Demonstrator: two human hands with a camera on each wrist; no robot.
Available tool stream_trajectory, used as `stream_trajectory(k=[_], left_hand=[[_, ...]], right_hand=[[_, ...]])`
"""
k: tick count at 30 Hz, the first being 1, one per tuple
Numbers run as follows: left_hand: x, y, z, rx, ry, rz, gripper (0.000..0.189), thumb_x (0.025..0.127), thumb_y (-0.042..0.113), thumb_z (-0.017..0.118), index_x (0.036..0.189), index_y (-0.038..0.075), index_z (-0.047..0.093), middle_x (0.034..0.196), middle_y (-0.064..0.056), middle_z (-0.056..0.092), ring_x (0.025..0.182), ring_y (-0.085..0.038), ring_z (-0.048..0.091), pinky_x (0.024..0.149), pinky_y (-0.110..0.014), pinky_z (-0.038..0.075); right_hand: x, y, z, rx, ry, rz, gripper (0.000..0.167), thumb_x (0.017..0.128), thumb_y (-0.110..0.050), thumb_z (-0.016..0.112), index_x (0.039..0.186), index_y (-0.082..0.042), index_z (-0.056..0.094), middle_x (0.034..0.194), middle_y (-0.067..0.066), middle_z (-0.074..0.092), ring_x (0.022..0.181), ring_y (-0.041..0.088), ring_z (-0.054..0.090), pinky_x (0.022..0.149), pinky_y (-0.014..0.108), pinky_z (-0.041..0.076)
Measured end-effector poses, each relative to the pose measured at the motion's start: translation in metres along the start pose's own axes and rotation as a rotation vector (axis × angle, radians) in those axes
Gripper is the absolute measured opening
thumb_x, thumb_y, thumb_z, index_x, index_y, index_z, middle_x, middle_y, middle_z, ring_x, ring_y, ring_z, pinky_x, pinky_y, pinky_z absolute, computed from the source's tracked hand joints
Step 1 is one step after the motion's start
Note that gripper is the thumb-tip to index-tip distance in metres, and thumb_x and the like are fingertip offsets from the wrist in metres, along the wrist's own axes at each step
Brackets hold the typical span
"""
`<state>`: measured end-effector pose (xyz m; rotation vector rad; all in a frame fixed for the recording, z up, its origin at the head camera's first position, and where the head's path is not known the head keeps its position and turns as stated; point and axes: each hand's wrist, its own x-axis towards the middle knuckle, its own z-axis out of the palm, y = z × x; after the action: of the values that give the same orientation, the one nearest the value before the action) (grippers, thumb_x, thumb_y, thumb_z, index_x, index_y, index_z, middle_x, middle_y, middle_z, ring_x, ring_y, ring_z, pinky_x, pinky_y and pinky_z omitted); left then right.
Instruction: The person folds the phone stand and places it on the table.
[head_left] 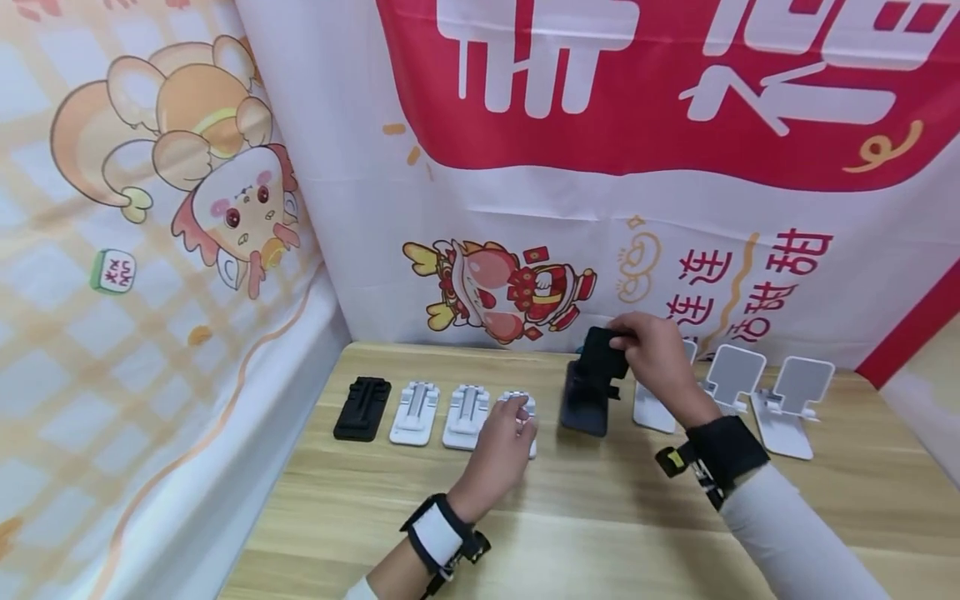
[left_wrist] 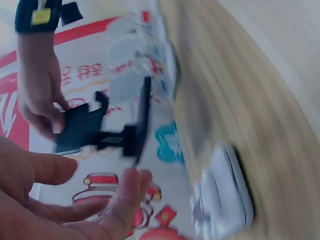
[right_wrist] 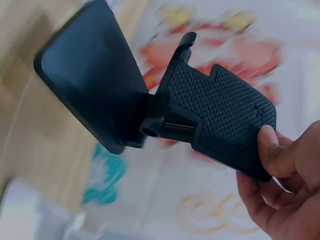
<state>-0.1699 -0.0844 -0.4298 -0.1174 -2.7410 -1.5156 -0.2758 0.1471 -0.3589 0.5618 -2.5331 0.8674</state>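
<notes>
My right hand (head_left: 656, 358) pinches the top edge of an unfolded black phone stand (right_wrist: 220, 110), thumb on its textured plate and fingers behind. The stand's smooth base (right_wrist: 92, 75) angles away from that plate and looks raised off the table in the left wrist view. My left hand (head_left: 502, 442) holds nothing; its fingers are loosely bent and spread apart. In the head view it overlaps a folded white phone stand (head_left: 531, 404). In the left wrist view, the left fingertips (left_wrist: 131, 182) are close below the black stand's base.
Left of my left hand, two folded white stands (head_left: 467, 417) and a folded black stand (head_left: 362, 408) lie in a row on the wooden table (head_left: 570, 533). Three unfolded white stands (head_left: 795, 408) stand at the right. A printed cloth (head_left: 360, 192) hangs behind the table.
</notes>
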Motion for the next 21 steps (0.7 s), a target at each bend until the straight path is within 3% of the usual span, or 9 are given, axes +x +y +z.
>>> stream_trajectory(k=[5,11,13,16,18,21], left_hand=[[0.002,0.007,0.000,-0.293,-0.131,-0.142,0.053,0.105,0.033,0.059,0.145,-0.001,0.050,0.118,-0.012,0.072,0.098,-0.019,0.071,0.076,-0.031,0.060],[-0.005,0.015,-0.007,-0.546,-0.228,-0.197,0.031,0.104,0.009,0.055,0.132,-0.003,0.061,0.117,-0.016,0.075,0.097,-0.016,0.072,0.073,-0.025,0.059],[-0.007,0.018,-0.011,-0.587,-0.235,-0.211,0.029,0.104,0.006,0.055,0.130,-0.005,0.062,0.116,-0.017,0.075,0.097,-0.017,0.073,0.073,-0.026,0.061],[-0.010,0.022,-0.015,-0.635,-0.253,-0.250,0.029,0.104,0.006,0.056,0.131,-0.005,0.060,0.117,-0.016,0.075,0.102,-0.020,0.074,0.082,-0.029,0.063],[-0.012,0.025,-0.018,-0.667,-0.268,-0.278,0.031,0.104,0.007,0.057,0.133,-0.005,0.059,0.118,-0.016,0.074,0.105,-0.021,0.074,0.086,-0.032,0.063],[-0.015,0.029,-0.020,-0.715,-0.289,-0.312,0.035,0.103,0.007,0.059,0.136,-0.005,0.056,0.120,-0.016,0.073,0.108,-0.023,0.073,0.090,-0.034,0.062]], right_hand=[[-0.017,-0.047,-0.024,0.025,-0.004,-0.049,0.013,0.092,0.004,0.071,0.103,-0.001,0.077,0.099,0.016,0.077,0.089,0.031,0.072,0.076,0.049,0.059],[-0.031,-0.078,-0.033,0.034,-0.023,-0.160,0.015,0.089,0.005,0.074,0.101,-0.003,0.077,0.099,0.012,0.075,0.087,0.026,0.072,0.072,0.042,0.060],[-0.032,-0.081,-0.035,0.063,-0.053,-0.128,0.017,0.091,0.001,0.074,0.106,-0.005,0.077,0.103,0.011,0.075,0.090,0.025,0.072,0.076,0.043,0.061],[-0.031,-0.080,-0.038,0.179,-0.128,-0.012,0.025,0.093,-0.007,0.074,0.117,-0.006,0.073,0.114,0.013,0.074,0.100,0.028,0.071,0.087,0.048,0.060],[-0.032,-0.078,-0.039,0.287,-0.196,0.087,0.037,0.093,-0.015,0.076,0.128,-0.008,0.068,0.126,0.013,0.070,0.110,0.030,0.069,0.094,0.050,0.059],[-0.036,-0.076,-0.038,0.433,-0.298,0.202,0.059,0.089,-0.023,0.081,0.141,-0.010,0.057,0.132,0.016,0.066,0.112,0.031,0.067,0.094,0.045,0.060]])
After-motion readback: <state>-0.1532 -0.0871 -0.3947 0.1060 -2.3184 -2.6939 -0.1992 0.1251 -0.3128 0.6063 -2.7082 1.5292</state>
